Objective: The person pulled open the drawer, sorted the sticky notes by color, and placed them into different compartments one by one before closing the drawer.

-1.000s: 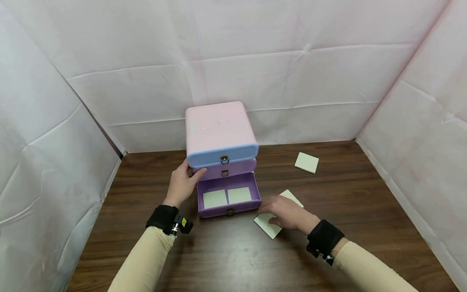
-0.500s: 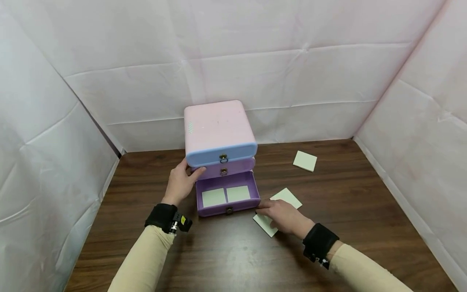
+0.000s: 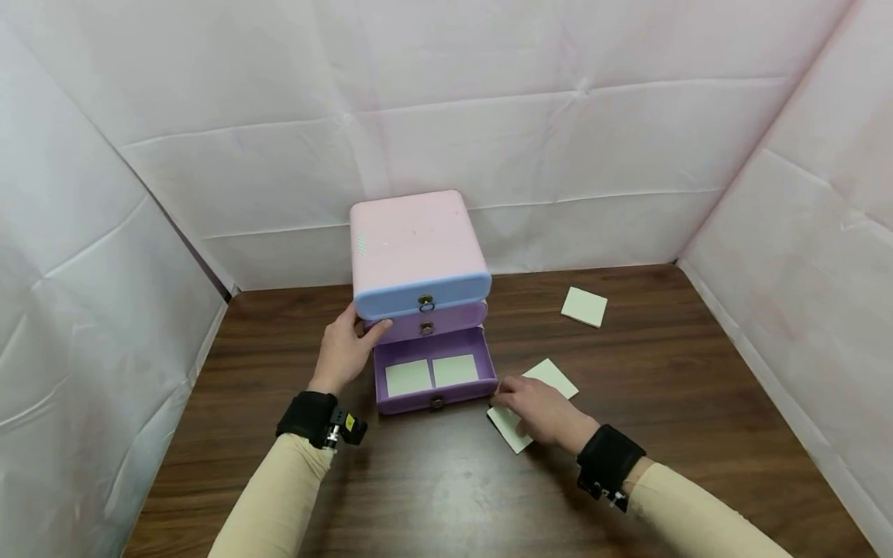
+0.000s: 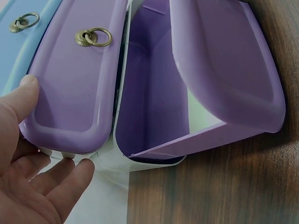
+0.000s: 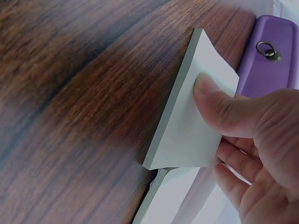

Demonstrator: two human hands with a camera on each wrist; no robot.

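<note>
From the head view, my left hand [image 3: 346,353] rests against the left side of the small drawer chest [image 3: 417,256] at the centre of the frame, thumb on the front of the middle drawer [image 3: 425,324], fingers relaxed and gripping nothing. The bottom drawer [image 3: 436,391] stands pulled out, with two pale note pads [image 3: 431,375] lying side by side inside. Right of it, lower centre, my right hand [image 3: 537,408] pinches a pale sticky-note pad [image 3: 512,431] at the drawer's right corner; a second pad [image 3: 554,375] lies partly under my hand, and a third pad [image 3: 584,307] sits well apart toward the upper right on the wooden table [image 3: 446,496].

In the left wrist view, my left hand [image 4: 32,182] fills the lower left, thumb touching the middle drawer [image 4: 74,93] near its ring pull [image 4: 93,37], fingers straight along the chest's side. The open bottom drawer [image 4: 224,74] juts to the right.

In the right wrist view, my right hand [image 5: 252,149] at the lower right clamps the sticky-note pad [image 5: 196,112] between thumb and fingers, lifting its edge off the table [image 5: 70,116]; another pad lies beneath, and the bottom drawer [image 5: 275,56] shows at the upper right.
</note>
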